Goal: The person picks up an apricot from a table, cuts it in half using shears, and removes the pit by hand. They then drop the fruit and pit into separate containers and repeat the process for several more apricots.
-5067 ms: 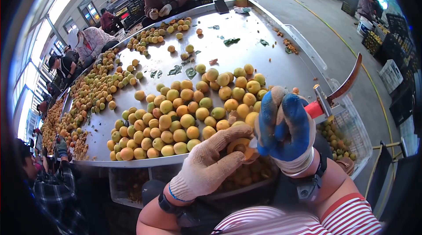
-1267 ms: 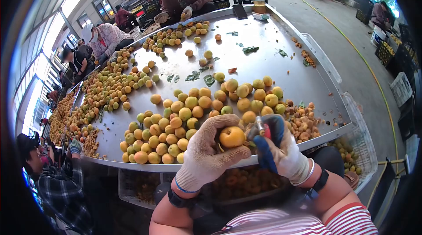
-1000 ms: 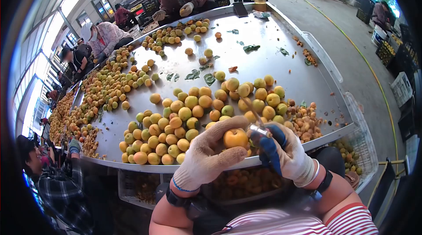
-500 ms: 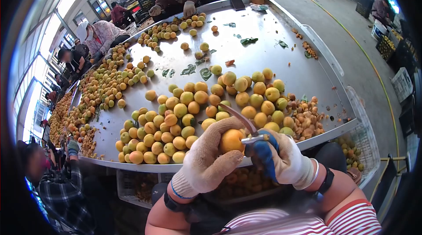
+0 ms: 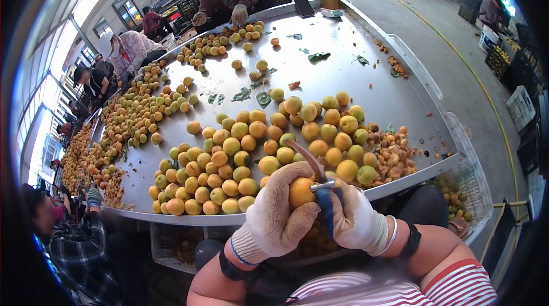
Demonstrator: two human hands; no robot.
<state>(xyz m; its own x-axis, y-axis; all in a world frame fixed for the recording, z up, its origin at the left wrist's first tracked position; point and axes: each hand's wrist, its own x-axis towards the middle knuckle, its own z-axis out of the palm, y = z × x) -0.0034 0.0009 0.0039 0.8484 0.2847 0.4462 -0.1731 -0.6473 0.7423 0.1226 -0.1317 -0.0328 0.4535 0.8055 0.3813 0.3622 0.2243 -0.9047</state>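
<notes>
Since the earlier frame: right hand (image 5: 355,217) brought in toward left hand (image 5: 274,211), curved knife (image 5: 310,160) shifted along with it. Left: grasping one orange-yellow fruit (image 5: 300,193) between thumb and fingers, seen against the near edge of metal table (image 5: 343,80). Right: clenched around the knife's handle end, metal collar at the fruit's right side, blade curving up and leftward; blade contact, cannot tell. Just beyond the hands: pile of whole fruit (image 5: 220,157); right of it, heap of small brownish-orange pieces (image 5: 393,157).
</notes>
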